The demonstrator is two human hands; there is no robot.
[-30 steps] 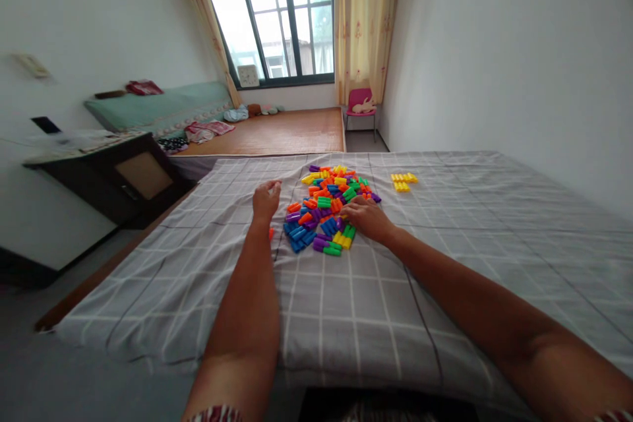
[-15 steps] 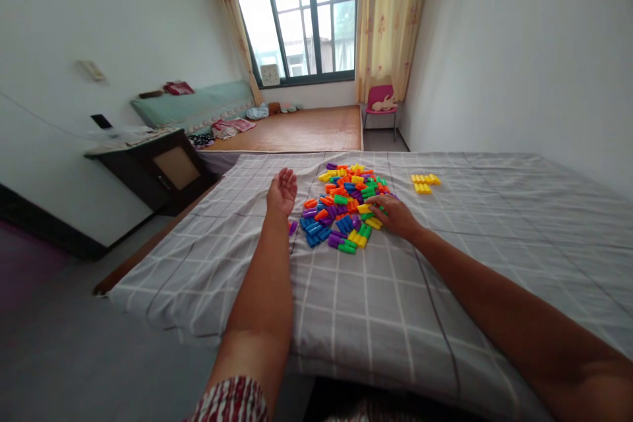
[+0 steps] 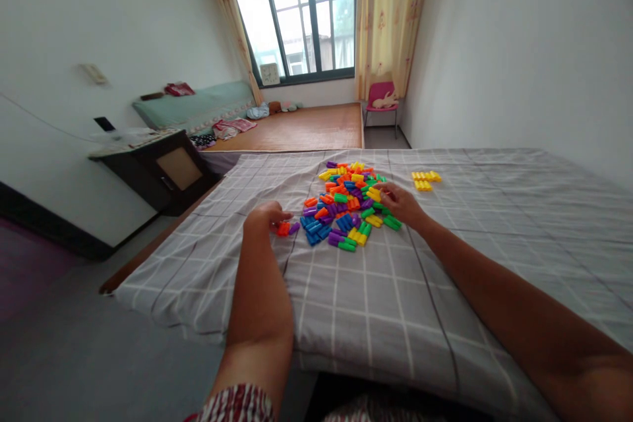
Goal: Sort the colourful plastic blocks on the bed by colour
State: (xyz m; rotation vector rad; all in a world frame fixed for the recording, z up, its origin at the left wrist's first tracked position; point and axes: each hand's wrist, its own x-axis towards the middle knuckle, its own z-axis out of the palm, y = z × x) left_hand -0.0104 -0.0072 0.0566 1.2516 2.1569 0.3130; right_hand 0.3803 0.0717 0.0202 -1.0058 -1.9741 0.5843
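Many small plastic building blocks in several colours lie in a loose pile [image 3: 341,201] on the bed. My right hand [image 3: 401,204] is at the pile's right side, thumb and fingers pinched on a yellow block [image 3: 374,194]. Green blocks [image 3: 392,222] lie just below that hand. To the left of the pile, my left hand [image 3: 267,215] is turned down, with its fingers curled round an orange block [image 3: 283,229]. A purple block [image 3: 294,228] lies right beside it. Part of the left fingers is hidden behind the hand.
A separate group of yellow blocks [image 3: 424,179] lies to the right on the grey checked sheet [image 3: 366,297]. The bed's left edge drops to the floor. Beyond are a dark cabinet [image 3: 175,168], another bed [image 3: 311,128] and a pink chair [image 3: 380,92].
My left hand has turned from palm up to palm down and come back left to the orange block. My right hand has shifted slightly up and right, lifting a yellow block.
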